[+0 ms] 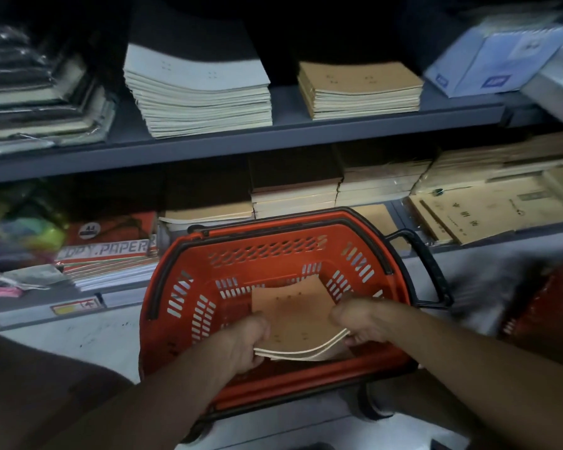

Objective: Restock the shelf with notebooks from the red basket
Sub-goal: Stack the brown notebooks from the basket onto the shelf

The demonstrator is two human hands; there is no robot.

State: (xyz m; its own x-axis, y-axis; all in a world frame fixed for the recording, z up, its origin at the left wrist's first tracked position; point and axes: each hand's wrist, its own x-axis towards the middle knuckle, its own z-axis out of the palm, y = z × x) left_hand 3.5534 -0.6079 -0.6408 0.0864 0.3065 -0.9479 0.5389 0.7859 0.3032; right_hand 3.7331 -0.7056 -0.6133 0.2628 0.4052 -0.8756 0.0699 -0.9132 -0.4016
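Both hands (241, 342) clasp brown notebooks (293, 316) inside red basket (176, 287).

There is just one camera, worn on the person's head. It looks forward and down. The red basket (273, 287) sits close below it, in the middle of the picture, and both arms reach in from the bottom edge. The shelf (241, 142) fills the top half, near and facing the camera. The edges look blurry.
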